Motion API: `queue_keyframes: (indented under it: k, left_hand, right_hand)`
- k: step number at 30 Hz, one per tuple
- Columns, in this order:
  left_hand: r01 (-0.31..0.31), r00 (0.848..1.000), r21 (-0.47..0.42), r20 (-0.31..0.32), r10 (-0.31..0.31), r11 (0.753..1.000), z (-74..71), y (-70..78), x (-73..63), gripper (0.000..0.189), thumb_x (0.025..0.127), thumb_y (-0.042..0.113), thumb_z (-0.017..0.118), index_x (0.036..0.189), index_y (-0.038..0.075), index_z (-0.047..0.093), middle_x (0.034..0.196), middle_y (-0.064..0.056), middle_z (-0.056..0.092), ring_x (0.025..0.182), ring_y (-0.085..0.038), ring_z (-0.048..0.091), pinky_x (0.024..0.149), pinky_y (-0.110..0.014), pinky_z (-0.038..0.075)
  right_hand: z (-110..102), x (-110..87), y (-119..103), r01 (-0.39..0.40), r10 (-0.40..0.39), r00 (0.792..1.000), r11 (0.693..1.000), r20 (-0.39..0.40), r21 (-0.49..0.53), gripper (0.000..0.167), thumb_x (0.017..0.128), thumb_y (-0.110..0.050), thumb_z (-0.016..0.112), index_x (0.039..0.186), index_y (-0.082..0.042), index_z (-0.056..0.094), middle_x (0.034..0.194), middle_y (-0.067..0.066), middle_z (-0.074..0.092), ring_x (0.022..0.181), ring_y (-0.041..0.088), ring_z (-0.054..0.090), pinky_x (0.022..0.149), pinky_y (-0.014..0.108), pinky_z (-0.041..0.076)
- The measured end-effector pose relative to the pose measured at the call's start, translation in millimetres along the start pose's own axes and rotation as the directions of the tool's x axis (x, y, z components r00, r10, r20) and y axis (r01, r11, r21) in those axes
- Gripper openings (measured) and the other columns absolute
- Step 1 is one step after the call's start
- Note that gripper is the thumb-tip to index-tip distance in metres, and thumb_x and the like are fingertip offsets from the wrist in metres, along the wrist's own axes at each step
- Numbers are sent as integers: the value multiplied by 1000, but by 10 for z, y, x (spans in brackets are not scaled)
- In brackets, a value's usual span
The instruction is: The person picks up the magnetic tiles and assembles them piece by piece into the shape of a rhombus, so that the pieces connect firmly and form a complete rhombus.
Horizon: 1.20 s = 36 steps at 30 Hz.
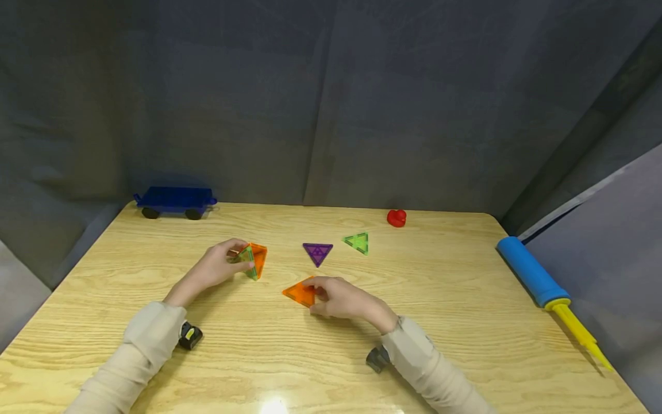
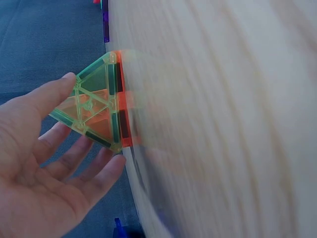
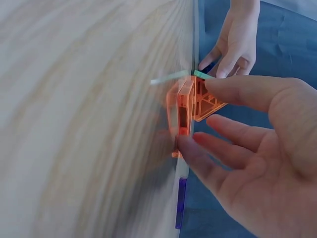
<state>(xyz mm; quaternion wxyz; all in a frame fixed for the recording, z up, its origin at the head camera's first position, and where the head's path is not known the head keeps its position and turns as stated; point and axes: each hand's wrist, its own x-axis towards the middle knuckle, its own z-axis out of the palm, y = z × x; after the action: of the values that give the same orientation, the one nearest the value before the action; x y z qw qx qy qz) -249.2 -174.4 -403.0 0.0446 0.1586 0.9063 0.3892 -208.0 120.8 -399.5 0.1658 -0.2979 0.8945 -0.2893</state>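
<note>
Green triangular tile [image 2: 91,104]: is held upright between thumb and fingers of the left hand [image 1: 219,265], set against a standing orange tile [image 1: 260,259]. Second orange tile [image 1: 299,292]: is gripped along one edge by the right hand [image 1: 342,297], low at the table [image 1: 248,356]. Purple triangle [image 1: 317,253]: is placed beyond.

Blue wagon [image 1: 176,200], red duck [image 1: 396,218], blue-yellow pump [image 1: 535,276].

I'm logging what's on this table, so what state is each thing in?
Left green tile: on edge, held by left grip
Left orange tile: on edge, apparently joined to it
Right orange tile: held by right grip
Purple tile: flat
Right green tile: flat
Blue cart: upright on wheels
Red toy: set down
Blue-and-yellow pump: lying down
</note>
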Motion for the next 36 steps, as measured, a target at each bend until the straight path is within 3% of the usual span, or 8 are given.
queue_keyframes:
  k: [4, 7, 13, 17, 20, 25, 29, 36]
  left_hand:
    - [-11, 1000, 9, -9, 11, 1000, 1, 16, -10, 55, 91, 23, 65, 137, 0, 46, 134, -23, 50, 120, -42, 48, 95, -54, 43]
    - [-41, 998, 15, -44, 42, 999, 7, 62, -21, 52, 92, 21, 64, 137, 2, 47, 136, -22, 48, 124, -41, 45, 97, -54, 42]
    - [-131, 978, 77, -154, 142, 988, 16, 296, -41, 36, 93, 17, 62, 127, 7, 58, 134, -17, 48, 124, -38, 39, 95, -53, 42]
    - [-203, 966, 91, -145, 214, 975, 52, 455, -34, 30, 92, 14, 64, 120, 6, 62, 132, -17, 50, 125, -38, 37, 97, -56, 37]
    - [-245, 964, 77, -87, 251, 967, 105, 528, -31, 29, 91, 14, 65, 119, 6, 63, 125, -16, 56, 114, -36, 47, 94, -52, 42]
    - [-261, 959, -12, 113, 261, 965, 203, 581, -53, 33, 93, 16, 62, 124, 4, 59, 121, -15, 59, 103, -32, 56, 82, -39, 51]
    - [-247, 933, -50, 257, 252, 968, 282, 609, -79, 39, 95, 21, 61, 129, 4, 56, 130, -15, 55, 111, -33, 53, 87, -39, 50]
    - [-202, 892, -34, 406, 198, 979, 392, 598, -116, 45, 93, 25, 62, 133, 5, 53, 138, -14, 50, 126, -37, 44, 102, -51, 40]
  right_hand:
    - [-31, -27, 36, 17, -15, 999, 999, -41, 51, 41, 90, -9, 64, 130, -4, 56, 124, 11, 59, 108, 25, 55, 94, 40, 46]
    - [-73, -45, 73, 19, -14, 997, 998, -80, 61, 37, 91, -8, 63, 127, -4, 58, 128, 11, 58, 115, 28, 55, 97, 43, 46]
    - [-180, -40, 204, 10, -8, 990, 1000, -139, 13, 34, 92, -10, 62, 125, -4, 59, 129, 13, 57, 117, 31, 53, 98, 47, 44]
    - [-244, -1, 317, 25, -28, 989, 999, -143, -25, 40, 92, -12, 62, 130, -2, 54, 132, 15, 54, 123, 33, 49, 103, 47, 40]
    - [-286, 38, 369, 30, -35, 992, 999, -119, -40, 48, 91, -14, 64, 135, 0, 49, 137, 17, 50, 128, 34, 44, 107, 48, 35]
    - [-329, 108, 399, 21, -27, 997, 997, -71, -72, 56, 89, -16, 67, 138, 2, 45, 142, 20, 44, 132, 36, 39, 110, 49, 29]
    - [-338, 176, 415, -7, 1, 998, 994, -55, -106, 55, 89, -17, 67, 137, 0, 46, 142, 18, 46, 133, 34, 39, 110, 48, 30]
    - [-334, 238, 412, -57, 55, 998, 991, -15, -122, 60, 90, -18, 66, 142, -1, 41, 145, 17, 41, 135, 33, 35, 112, 48, 27]
